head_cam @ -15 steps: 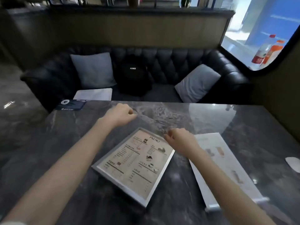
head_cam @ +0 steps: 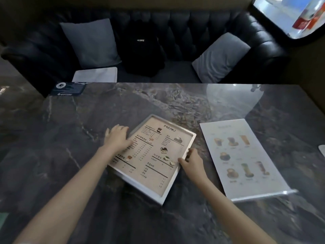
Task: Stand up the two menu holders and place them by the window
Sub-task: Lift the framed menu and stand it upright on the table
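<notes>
A silver-framed menu holder [head_cam: 154, 155] with a beige "MENU" page lies flat on the dark marble table [head_cam: 73, 155]. My left hand [head_cam: 117, 137] rests on its left edge, fingers spread over the frame. My right hand [head_cam: 190, 160] pinches its right edge, thumb on top of the page. A second, clear menu holder [head_cam: 246, 155] with drink pictures lies flat to the right, untouched. The window [head_cam: 290, 16] is at the far right, beyond the table corner.
A black tufted sofa [head_cam: 193, 23] with two grey cushions [head_cam: 89, 41] and a black backpack [head_cam: 142, 48] sits behind the table. A dark card [head_cam: 68, 88] lies at the table's far-left corner. Bottles [head_cam: 306, 20] stand at the window. A white object [head_cam: 322, 150] shows at the right edge.
Both hands have come down from above the framed menu holder onto its left and right edges. My head has tilted down and moved closer to the table.
</notes>
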A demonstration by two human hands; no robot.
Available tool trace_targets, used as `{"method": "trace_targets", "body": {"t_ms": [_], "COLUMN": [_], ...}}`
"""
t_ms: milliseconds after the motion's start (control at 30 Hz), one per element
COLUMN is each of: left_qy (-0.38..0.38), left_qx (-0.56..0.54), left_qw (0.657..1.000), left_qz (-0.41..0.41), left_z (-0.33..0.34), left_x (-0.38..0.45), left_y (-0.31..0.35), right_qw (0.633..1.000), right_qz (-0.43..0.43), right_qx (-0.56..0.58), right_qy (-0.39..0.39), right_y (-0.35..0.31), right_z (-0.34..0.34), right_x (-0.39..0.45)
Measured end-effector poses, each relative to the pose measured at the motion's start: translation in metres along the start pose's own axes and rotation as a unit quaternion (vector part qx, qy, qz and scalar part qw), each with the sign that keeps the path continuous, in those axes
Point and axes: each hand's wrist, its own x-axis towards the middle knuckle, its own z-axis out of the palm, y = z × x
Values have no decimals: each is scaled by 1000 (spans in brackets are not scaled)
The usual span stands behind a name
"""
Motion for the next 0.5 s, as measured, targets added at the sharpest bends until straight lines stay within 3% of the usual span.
{"method": "trace_targets", "body": {"t_ms": [100, 233, 367, 500], "left_qy": [-69, -176, -206, -215], "left_qx": [-130, -338, -364, -340], "left_qw": [987, 916, 899, 905], "left_qz": [-65, -129, -132, -140], "left_z": [1, -3, -7, -9], "left_x": [-1, -2, 2, 6], "left_y": [-4, -15, -23, -20], "right_qw": [994, 960, 925, 914], "right_qz": [80, 167, 193, 205], "right_qx": [80, 206, 262, 279], "right_qy": [-7, -85, -195, -210], "right_y": [2, 1, 1, 1], "right_z": [3, -3, -16, -18], "right_x": [7, 14, 18, 24]}}
